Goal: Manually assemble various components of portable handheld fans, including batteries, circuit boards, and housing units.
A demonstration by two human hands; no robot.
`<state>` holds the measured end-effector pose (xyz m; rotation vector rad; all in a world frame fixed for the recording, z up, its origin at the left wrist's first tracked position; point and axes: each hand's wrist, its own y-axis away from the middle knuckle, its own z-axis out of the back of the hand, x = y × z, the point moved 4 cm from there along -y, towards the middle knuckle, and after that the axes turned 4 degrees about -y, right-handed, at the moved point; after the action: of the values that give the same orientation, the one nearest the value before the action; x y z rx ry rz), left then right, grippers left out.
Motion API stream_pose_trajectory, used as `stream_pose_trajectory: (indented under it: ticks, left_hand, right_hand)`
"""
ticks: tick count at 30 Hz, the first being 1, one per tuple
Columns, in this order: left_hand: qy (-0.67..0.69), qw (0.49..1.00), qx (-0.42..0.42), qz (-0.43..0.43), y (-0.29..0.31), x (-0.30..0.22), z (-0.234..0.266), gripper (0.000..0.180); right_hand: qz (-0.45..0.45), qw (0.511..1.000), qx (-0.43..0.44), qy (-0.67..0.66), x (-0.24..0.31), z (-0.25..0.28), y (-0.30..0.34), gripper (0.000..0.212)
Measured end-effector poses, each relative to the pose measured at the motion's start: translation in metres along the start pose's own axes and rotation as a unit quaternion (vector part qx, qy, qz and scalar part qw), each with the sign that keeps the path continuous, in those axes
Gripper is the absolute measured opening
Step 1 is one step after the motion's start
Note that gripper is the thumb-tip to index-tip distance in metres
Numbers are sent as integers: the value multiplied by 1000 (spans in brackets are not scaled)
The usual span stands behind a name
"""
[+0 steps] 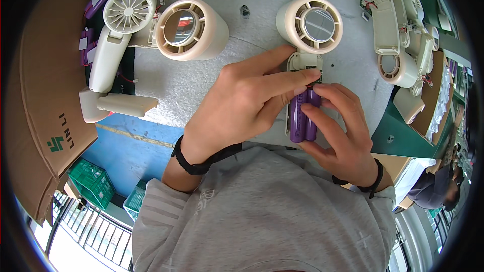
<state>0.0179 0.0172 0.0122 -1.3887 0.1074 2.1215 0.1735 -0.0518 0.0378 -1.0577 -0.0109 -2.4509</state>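
Observation:
In front of me lies a cream handheld fan (309, 26) with its handle shell open and a small circuit board at the neck. My left hand (242, 98) is closed around the top of that handle, the index fingertip pressing by the board. Its thumb is at the upper end of a purple battery pack (297, 121), two cylinders side by side. My right hand (345, 128) grips this pack between thumb and fingers, over the handle shell. Any wires under my fingertips are hidden.
Cream fan heads (194, 30) stand on the grey padded surface (176, 80). More fan bodies and purple battery packs (97, 1) lie at the left. Several opened fans (385, 25) are at the right, beside a carton (437, 100). A large cardboard box (40, 85) borders the left.

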Motion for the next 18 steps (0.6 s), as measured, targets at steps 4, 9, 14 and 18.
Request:
stream_pose_trajectory:
  ticks: [4, 9, 14, 18]
  left_hand:
    - [12, 1000, 0, 5, 0, 1, 0, 29]
    - [16, 1000, 2, -2, -1, 2, 0, 29]
    - [18, 1000, -6, 1, -1, 3, -1, 29]
    - [22, 1000, -4, 9, 0, 2, -1, 29]
  right_hand:
    - [0, 999, -38, 4, 0, -3, 4, 49]
    - [-34, 999, -38, 7, 2, -2, 3, 41]
    - [-41, 999, -19, -31, -7, 1, 4, 39]
    - [-33, 999, -4, -32, -5, 3, 2, 38]
